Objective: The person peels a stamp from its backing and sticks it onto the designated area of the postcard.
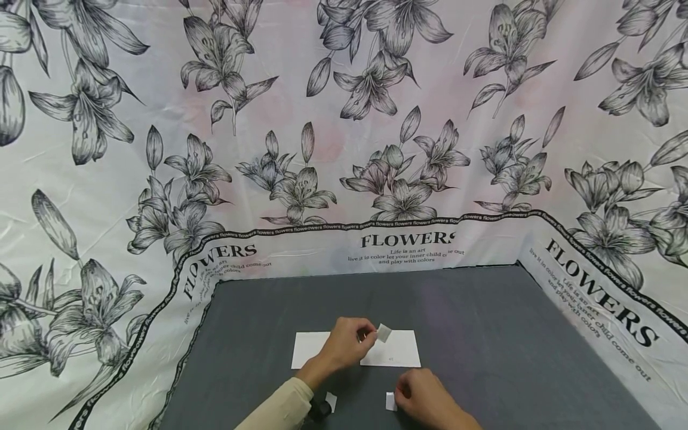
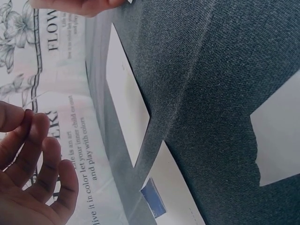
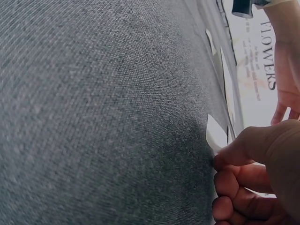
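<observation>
My left hand (image 1: 346,341) is raised over two white cards and pinches a small white paper piece (image 1: 383,332) between thumb and fingertips. In the left wrist view only a thin edge of that piece shows above the fingertips. The right card (image 1: 403,352) appears plain with a faint mark; the left card (image 2: 176,190) bears a blue patch (image 2: 153,198), which my arm covers in the head view. Low over the cloth, my right hand (image 1: 428,397) pinches another small white piece (image 1: 390,401) at its edge, its fingers curled.
A torn white paper piece (image 2: 279,133) lies on the dark grey cloth (image 1: 258,346), near my left wrist. A black wrist camera (image 1: 321,410) sits there too. White flower-printed sheeting (image 1: 301,251) rises behind and at both sides.
</observation>
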Demonstrator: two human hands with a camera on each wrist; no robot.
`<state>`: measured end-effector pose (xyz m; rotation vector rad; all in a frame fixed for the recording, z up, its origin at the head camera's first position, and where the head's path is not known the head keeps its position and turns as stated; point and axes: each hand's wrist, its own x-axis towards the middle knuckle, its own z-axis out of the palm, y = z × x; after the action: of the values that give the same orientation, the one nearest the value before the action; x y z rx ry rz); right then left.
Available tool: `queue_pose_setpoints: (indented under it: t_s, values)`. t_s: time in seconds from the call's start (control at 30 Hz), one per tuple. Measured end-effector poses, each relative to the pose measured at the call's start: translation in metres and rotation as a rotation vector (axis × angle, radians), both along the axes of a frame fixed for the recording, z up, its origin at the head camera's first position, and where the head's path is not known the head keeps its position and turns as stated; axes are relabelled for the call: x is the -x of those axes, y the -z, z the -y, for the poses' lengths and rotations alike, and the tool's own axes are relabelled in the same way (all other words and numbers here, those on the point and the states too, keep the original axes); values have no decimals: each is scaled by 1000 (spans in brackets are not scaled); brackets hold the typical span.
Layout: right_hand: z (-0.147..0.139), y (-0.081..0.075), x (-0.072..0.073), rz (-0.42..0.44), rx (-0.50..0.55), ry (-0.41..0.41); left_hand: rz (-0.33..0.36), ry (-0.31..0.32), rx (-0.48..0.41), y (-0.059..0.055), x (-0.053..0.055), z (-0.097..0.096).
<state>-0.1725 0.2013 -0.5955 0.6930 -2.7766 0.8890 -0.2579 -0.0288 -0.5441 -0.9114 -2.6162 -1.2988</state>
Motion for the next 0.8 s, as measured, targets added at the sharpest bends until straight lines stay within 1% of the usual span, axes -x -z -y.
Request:
queue_pose_setpoints:
  t_s: [0.03,0.17,0.43,0.63,0.8]
  values:
    - [1,-3,-1,25,-5,7,-4,1,-1,0,0,0]
    - [1,-7,-3,29,-29,7,-15,5,2,0,0,0]
    - [-3,-7,-1,54,-36,-16,-8,2,3,0,0,0]
    - [-7,-15,0,2,-43,-6,-14,8,-10,0,1,0]
    - [-11,-24,4,-16,-53,18,1,0,-2,0,1,0]
